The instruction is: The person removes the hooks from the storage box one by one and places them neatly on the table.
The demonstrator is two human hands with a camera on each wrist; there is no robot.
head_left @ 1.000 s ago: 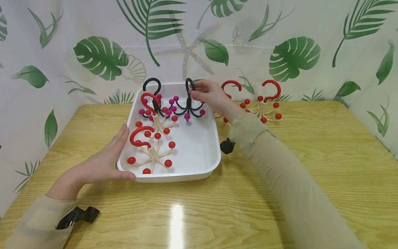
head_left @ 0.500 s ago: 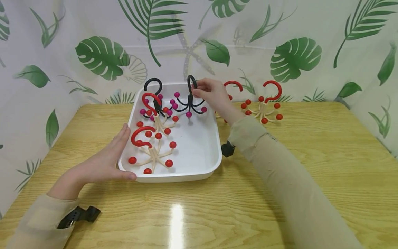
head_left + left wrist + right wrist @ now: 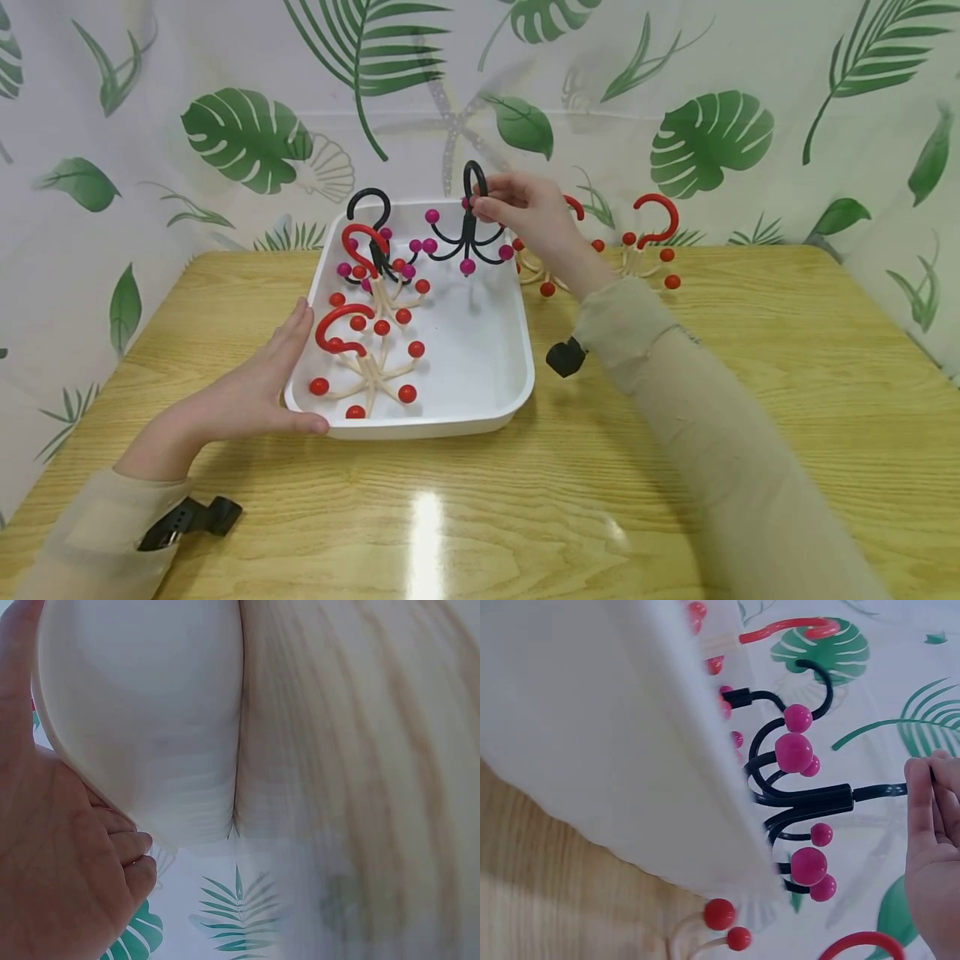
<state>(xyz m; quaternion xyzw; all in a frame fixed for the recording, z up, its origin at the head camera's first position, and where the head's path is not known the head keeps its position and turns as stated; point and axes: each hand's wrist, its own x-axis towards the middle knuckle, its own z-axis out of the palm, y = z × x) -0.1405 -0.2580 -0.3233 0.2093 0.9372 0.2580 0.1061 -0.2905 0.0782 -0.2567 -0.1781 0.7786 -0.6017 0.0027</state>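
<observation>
My right hand [image 3: 536,218] pinches the hook of a black multi-arm hanger [image 3: 468,229] with pink ball tips, held upright over the back right of the white tray [image 3: 480,367]. In the right wrist view, the hanger's arms [image 3: 810,799] partly hide behind the tray wall. My left hand [image 3: 255,387] rests at the tray's front left corner, thumb along the front rim and fingers along the left side. Another black hanger [image 3: 375,250] stands at the tray's back left. Two cream hangers with red hooks, a nearer one [image 3: 367,371] and a farther one [image 3: 382,292], stand in front of it.
Two more red-hooked cream hangers stand on the wooden table [image 3: 735,400] right of the tray, one [image 3: 637,262] farther right, the other [image 3: 547,283] partly behind my right hand. A leaf-printed sheet [image 3: 600,50] hangs at the table's back edge.
My right hand has raised the black hanger and shifted it slightly right, so its arms are higher above the tray floor. The left hand and the tray stay in place.
</observation>
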